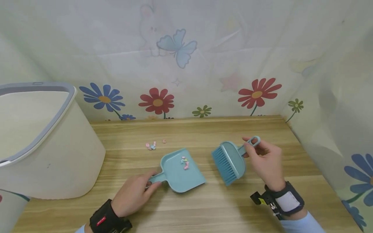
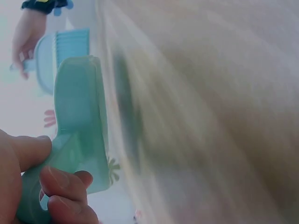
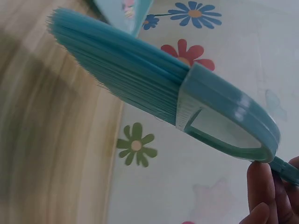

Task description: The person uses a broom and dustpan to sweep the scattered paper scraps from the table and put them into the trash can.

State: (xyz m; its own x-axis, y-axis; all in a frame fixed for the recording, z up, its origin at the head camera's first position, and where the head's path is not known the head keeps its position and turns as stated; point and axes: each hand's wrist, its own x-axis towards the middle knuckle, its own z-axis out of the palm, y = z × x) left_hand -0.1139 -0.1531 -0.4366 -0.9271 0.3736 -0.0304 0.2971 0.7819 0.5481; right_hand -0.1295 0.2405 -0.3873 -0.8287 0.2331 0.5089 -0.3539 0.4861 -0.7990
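A blue dustpan (image 1: 175, 174) is near the middle of the wooden table, its wide edge facing right. My left hand (image 1: 135, 192) grips its handle, thumb and fingers round it in the left wrist view too. Several small pink, blue and yellow bits (image 1: 185, 162) lie in the pan. My right hand (image 1: 265, 160) pinches the handle of a blue hand brush (image 1: 233, 158), to the right of the pan. The brush's bristles (image 3: 121, 65) point left toward the pan and stand apart from it. More small pink and blue bits (image 1: 151, 146) lie on the table behind the pan.
A large white bin (image 1: 73, 155) with a grey rim stands at the left of the table (image 1: 186, 213). Behind the table hangs a white curtain (image 1: 204, 74) printed with flowers and a butterfly, which also runs along the right side.
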